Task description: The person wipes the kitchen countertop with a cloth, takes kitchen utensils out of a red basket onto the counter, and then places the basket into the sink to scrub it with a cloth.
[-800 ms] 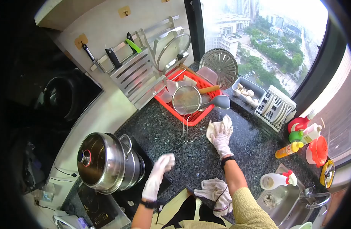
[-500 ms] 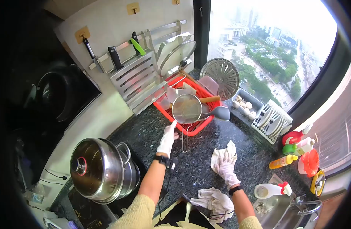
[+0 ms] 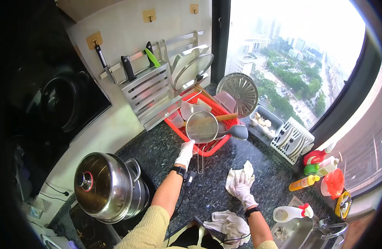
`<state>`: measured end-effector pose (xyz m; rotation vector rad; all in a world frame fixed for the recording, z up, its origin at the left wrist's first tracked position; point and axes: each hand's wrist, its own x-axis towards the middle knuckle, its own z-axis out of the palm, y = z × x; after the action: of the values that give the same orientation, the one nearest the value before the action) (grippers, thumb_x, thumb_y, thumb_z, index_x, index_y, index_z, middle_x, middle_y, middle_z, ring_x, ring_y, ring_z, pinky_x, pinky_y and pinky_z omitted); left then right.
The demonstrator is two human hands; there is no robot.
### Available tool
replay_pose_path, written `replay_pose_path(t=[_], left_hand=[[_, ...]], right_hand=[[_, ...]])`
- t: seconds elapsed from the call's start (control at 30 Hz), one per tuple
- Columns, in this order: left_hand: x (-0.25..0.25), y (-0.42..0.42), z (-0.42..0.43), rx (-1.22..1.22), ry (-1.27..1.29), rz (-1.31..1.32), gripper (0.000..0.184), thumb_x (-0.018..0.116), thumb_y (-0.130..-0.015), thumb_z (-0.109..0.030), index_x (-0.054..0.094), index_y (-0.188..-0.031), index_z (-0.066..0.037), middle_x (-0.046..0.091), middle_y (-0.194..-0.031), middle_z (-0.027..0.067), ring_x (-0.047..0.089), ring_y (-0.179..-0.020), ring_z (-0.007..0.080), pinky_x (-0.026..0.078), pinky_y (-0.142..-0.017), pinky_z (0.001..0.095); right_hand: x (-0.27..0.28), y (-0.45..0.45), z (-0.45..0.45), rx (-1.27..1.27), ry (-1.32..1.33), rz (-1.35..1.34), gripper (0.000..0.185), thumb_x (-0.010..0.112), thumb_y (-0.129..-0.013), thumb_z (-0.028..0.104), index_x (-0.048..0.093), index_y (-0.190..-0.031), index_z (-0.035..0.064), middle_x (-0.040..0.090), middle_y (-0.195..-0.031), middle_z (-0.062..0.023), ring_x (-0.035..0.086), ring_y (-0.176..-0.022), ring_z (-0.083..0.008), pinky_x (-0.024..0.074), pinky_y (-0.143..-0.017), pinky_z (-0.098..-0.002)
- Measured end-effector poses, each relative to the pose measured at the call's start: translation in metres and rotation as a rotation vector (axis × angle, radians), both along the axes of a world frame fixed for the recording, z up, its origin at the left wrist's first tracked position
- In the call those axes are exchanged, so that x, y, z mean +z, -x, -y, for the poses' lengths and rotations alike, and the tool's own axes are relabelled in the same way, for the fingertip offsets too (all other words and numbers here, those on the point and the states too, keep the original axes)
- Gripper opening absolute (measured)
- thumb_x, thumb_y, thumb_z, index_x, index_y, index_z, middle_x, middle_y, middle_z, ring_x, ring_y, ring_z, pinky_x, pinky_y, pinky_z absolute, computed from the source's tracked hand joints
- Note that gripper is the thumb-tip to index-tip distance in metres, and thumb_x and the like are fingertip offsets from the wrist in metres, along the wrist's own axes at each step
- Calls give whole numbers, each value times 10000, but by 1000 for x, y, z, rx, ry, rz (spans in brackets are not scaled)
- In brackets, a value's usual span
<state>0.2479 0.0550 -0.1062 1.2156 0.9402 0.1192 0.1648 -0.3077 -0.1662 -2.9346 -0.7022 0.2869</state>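
My left hand (image 3: 185,153), in a white glove, is closed at the near left rim of the red plastic basket (image 3: 211,150). A round mesh strainer (image 3: 202,127) lies over the basket, its wire handle hanging past the front rim beside my fingers. Also in the basket are a grey ladle (image 3: 237,132), a wooden-handled utensil (image 3: 226,117) and clear plastic cups (image 3: 174,118). My right hand (image 3: 243,191), gloved too, holds a white cloth (image 3: 236,178) down on the dark stone counter; its fingertips are partly lost against the cloth.
A lidded steel pot (image 3: 110,186) stands on the left cooktop. A second crumpled cloth (image 3: 228,224) lies at the counter's front edge. To the right are a spray bottle (image 3: 287,213), the sink (image 3: 297,232), a yellow bottle (image 3: 303,183) and a dish rack (image 3: 291,141). Knives hang on the wall.
My left hand has gone from loosely open beside the basket to closed at its rim. The right hand stays on the cloth with little movement. The view has tilted slightly upward.
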Motion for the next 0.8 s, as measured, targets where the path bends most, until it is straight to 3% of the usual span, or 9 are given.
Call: replay_pose_path(t=[0.1, 0.33, 0.63, 0.77, 0.8], left_hand=[[0, 11, 6, 31, 20, 17, 196, 638, -804, -194, 589, -877, -19, 619, -744, 77, 618, -585, 196, 577, -531, 364], [-1, 38, 10, 23, 22, 8, 146, 659, -772, -149, 576, -822, -40, 594, -691, 56, 598, -542, 190, 551, -495, 343], [4, 99, 25, 34, 73, 9, 147, 653, -766, -104, 613, -894, -45, 630, -742, 56, 622, -584, 182, 554, -515, 330], [9, 139, 34, 41, 67, 12, 168, 637, -781, -73, 632, -943, -32, 658, -798, 67, 649, -646, 198, 566, -592, 330], [15, 150, 37, 39, 70, 30, 180, 634, -784, -66, 633, -960, -28, 664, -815, 73, 656, -664, 203, 568, -607, 331]], right_hand=[[-6, -1, 1, -5, 8, 4, 812, 452, -863, 560, 198, -1503, 129, 48, -1556, -241, -38, -1429, -449, -120, -1048, -688], [-10, 0, 2, 10, -36, 83, 801, 508, -840, 525, 255, -1484, 121, 115, -1536, -265, -8, -1428, -448, -105, -1060, -682], [-9, 0, 3, 2, -55, 10, 794, 490, -855, 545, 247, -1489, 132, 83, -1548, -251, -19, -1429, -449, -107, -1030, -710], [-20, -3, 4, 3, -72, -7, 828, 504, -843, 548, 239, -1489, 103, 67, -1547, -256, -31, -1430, -445, -64, -1086, -644], [0, 3, -1, -4, 16, 77, 735, 510, -878, 474, 316, -1455, 63, 206, -1521, -245, 161, -1422, -380, 109, -1139, -524]])
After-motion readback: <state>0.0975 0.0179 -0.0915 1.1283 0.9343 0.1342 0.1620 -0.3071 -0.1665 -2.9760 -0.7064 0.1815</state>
